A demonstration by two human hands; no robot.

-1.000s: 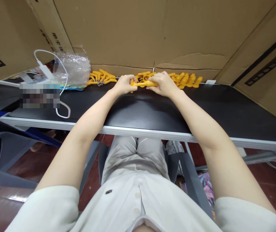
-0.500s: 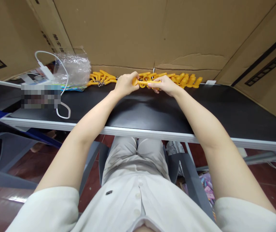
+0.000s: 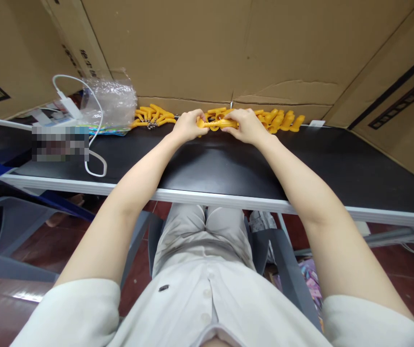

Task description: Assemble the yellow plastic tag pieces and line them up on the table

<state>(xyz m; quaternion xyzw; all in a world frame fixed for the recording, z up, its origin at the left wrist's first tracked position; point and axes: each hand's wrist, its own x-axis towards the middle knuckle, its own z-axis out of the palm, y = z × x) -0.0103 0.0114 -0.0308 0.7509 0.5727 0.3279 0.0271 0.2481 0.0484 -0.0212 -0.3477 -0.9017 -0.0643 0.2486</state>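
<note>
Between my two hands is a yellow-orange plastic piece (image 3: pixel 212 124) with a rounded end on the left and a ridged, longer part on the right. My left hand (image 3: pixel 188 126) pinches the rounded end. Thumb and fingers of my right hand (image 3: pixel 247 126) are closed on the ridged part; whether this is one piece or two joined cannot be made out. Behind the hands lie more yellow plastic pieces (image 3: pixel 218 111), partly hidden. To the left is a pile of branching yellow pieces with small metal chains (image 3: pixel 152 115). To the right stands a row of stubby yellow pieces (image 3: pixel 287 120).
The black tabletop (image 3: pixel 225 168) has a pale metal front edge (image 3: pixel 207 198). Cardboard (image 3: pixel 207 48) walls the back and sides. At the left are a clear plastic bag (image 3: pixel 109 99), a white cable (image 3: pixel 100 115) and a blurred-out item (image 3: pixel 60 143). A small white object (image 3: pixel 316 123) lies back right.
My right hand has turned and shifted its grip, its fingers now over the top of the ridged part with the thumb below. My left hand stays nearly in place, its fingers slightly moved.
</note>
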